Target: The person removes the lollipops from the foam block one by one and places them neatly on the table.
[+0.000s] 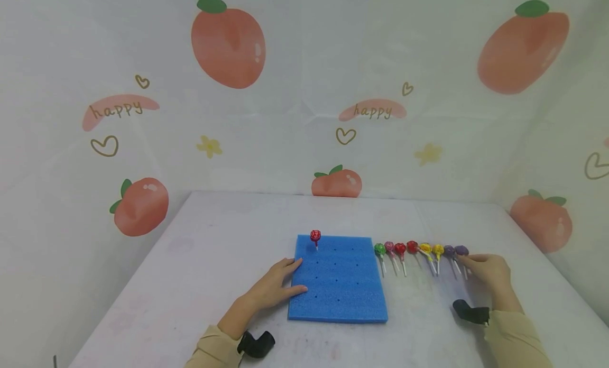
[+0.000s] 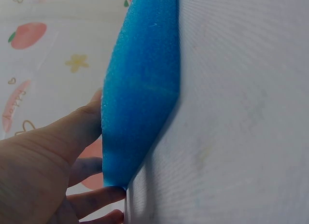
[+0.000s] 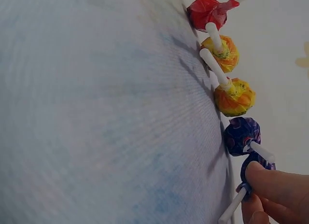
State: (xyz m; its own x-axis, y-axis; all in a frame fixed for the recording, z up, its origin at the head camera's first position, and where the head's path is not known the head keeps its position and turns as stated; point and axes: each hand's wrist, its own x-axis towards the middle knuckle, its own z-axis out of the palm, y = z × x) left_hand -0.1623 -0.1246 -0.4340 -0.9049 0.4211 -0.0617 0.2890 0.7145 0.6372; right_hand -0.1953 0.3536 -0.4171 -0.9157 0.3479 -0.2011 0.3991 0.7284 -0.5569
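My left hand (image 1: 272, 286) rests at the left edge of a blue foam board (image 1: 338, 291), thumb and forefinger reaching onto its top and the fingers spread. In the left wrist view, fingertips (image 2: 113, 192) touch the board's side. A red lollipop (image 1: 315, 235) stands upright in a hole near the board's far left corner. Over on the right, my right hand (image 1: 491, 274) pinches the purple lollipop (image 1: 461, 250) at the end of a row, its thumb on the wrapper and the white stick (image 3: 231, 207) pointing out below. A second purple lollipop (image 3: 243, 136) lies right beside it.
Leftward from the purple ones, the row runs through yellow lollipops (image 1: 438, 250), red ones (image 1: 400, 248), a pink one (image 1: 389, 247) and a green one (image 1: 379, 248) by the board's right edge. Several small holes dot the board. A printed cloth (image 1: 295, 146) hangs behind the white table (image 1: 214, 225).
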